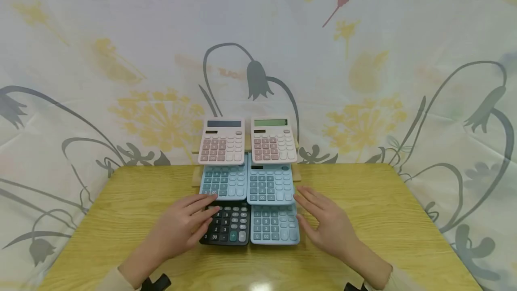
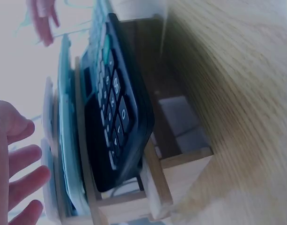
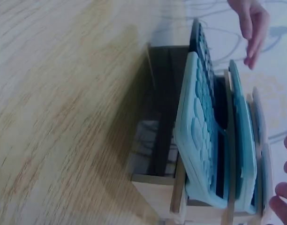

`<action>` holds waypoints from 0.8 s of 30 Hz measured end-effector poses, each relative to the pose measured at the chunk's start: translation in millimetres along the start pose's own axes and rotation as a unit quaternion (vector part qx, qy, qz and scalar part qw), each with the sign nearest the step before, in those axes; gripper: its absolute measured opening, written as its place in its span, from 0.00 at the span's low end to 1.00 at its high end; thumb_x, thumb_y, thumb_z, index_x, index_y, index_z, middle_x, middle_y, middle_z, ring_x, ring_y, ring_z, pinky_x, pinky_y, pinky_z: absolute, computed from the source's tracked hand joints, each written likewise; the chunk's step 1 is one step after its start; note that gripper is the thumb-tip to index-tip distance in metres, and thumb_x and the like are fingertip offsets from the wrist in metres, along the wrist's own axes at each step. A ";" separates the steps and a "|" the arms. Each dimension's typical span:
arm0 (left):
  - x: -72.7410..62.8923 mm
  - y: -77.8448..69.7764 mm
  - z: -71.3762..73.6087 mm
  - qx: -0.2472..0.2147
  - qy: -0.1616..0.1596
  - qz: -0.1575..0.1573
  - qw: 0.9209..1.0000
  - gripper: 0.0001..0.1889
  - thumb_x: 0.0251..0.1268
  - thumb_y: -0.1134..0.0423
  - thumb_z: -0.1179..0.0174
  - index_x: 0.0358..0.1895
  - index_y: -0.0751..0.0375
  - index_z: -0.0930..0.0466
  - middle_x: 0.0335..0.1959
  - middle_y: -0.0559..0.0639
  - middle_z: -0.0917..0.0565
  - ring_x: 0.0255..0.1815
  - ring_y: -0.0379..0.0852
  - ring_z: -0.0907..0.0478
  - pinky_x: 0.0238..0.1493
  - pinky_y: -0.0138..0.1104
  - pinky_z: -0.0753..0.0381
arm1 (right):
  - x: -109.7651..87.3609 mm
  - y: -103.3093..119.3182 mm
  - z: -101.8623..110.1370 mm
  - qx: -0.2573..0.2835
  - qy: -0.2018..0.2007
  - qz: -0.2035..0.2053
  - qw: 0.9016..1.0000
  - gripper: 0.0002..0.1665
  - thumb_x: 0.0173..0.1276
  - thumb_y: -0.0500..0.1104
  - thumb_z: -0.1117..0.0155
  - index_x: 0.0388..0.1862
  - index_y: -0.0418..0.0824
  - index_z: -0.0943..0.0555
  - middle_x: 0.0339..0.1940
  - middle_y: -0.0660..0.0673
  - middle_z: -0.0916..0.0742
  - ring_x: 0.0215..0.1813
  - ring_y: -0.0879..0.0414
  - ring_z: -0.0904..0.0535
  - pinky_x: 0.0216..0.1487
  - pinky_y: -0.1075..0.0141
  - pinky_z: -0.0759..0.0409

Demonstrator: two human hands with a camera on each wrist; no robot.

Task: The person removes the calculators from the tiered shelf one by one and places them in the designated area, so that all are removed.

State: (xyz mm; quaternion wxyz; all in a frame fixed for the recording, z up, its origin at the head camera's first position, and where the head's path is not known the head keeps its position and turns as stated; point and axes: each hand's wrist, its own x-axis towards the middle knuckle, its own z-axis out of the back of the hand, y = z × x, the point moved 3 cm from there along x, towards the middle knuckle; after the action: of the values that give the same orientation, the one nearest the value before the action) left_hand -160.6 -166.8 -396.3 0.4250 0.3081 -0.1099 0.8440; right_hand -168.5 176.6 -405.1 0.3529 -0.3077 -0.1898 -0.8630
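My left hand [image 1: 183,223] reaches over the left side of the black calculator [image 1: 232,223], its fingers extended and apart from it in the left wrist view. At the right, my right hand [image 1: 329,223] has its fingers spread beside the middle-row blue calculator [image 1: 270,187] and the bottom-row blue calculator [image 1: 275,226]; neither is held. Another blue calculator [image 1: 223,181] stands in the middle row on the left. Two pinkish-white calculators, one on the left [image 1: 221,143] and one on the right [image 1: 273,143], form the top row. The right one's display shows a digit.
All the calculators lean in tiers on a wooden rack [image 2: 185,171], whose side ends [image 3: 155,192] show in both wrist views. It stands on a yellow wood-grain table [image 1: 387,219]. A flower-patterned cloth [image 1: 161,57] hangs behind the table.
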 end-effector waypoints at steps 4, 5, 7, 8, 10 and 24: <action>-7.8 5.2 6.3 -0.027 -0.036 0.049 0.998 0.28 0.81 0.48 0.61 0.47 0.59 0.11 0.53 0.53 0.14 0.48 0.51 0.15 0.43 0.45 0.15 | 1.1 -8.4 -1.0 0.040 -0.051 -0.010 0.998 0.18 0.65 0.38 0.35 0.53 0.36 0.15 0.58 0.40 0.15 0.54 0.43 0.16 0.47 0.50 0.17; -10.4 6.8 7.0 -0.030 -0.041 0.061 0.997 0.27 0.80 0.48 0.60 0.47 0.59 0.11 0.51 0.52 0.14 0.47 0.51 0.15 0.41 0.44 0.15 | 1.3 -11.1 -1.2 0.050 -0.058 -0.019 0.997 0.18 0.63 0.36 0.33 0.53 0.36 0.14 0.56 0.41 0.14 0.53 0.43 0.16 0.46 0.52 0.16; -16.4 10.4 8.0 -0.036 -0.045 0.091 0.994 0.22 0.79 0.49 0.53 0.47 0.58 0.11 0.50 0.50 0.13 0.46 0.49 0.14 0.40 0.42 0.15 | 1.4 -16.6 -1.2 0.067 -0.072 -0.037 0.994 0.17 0.61 0.33 0.33 0.51 0.35 0.14 0.54 0.41 0.13 0.51 0.44 0.15 0.45 0.55 0.16; -19.3 12.4 8.4 -0.041 -0.048 0.104 0.993 0.18 0.76 0.51 0.47 0.47 0.58 0.11 0.50 0.50 0.13 0.46 0.48 0.14 0.39 0.42 0.15 | 1.7 -19.1 -0.9 0.074 -0.082 -0.041 0.993 0.17 0.60 0.32 0.33 0.50 0.34 0.14 0.53 0.40 0.13 0.49 0.44 0.14 0.42 0.59 0.15; -25.0 16.6 8.2 -0.048 -0.057 0.127 0.989 0.11 0.67 0.60 0.37 0.48 0.57 0.11 0.49 0.49 0.13 0.45 0.48 0.14 0.39 0.40 0.15 | 2.8 -23.9 0.1 0.087 -0.102 -0.048 0.990 0.18 0.57 0.28 0.31 0.49 0.32 0.14 0.51 0.38 0.12 0.48 0.43 0.14 0.38 0.65 0.15; -58.2 44.2 -16.9 -0.260 -0.038 0.343 0.902 0.14 0.64 0.76 0.37 0.51 0.63 0.14 0.42 0.57 0.12 0.31 0.38 0.15 0.29 0.33 0.17 | 13.2 -51.9 -0.1 0.195 -0.150 -0.196 0.949 0.15 0.67 0.27 0.35 0.52 0.32 0.14 0.43 0.39 0.10 0.44 0.56 0.13 0.44 0.77 0.21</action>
State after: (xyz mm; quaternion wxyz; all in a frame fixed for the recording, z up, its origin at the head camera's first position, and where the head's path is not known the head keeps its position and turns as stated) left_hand -176.3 -224.3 -441.9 0.1697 0.1616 -0.4406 0.8666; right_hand -213.7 205.3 -402.1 0.1976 -0.3154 -0.4611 -0.8055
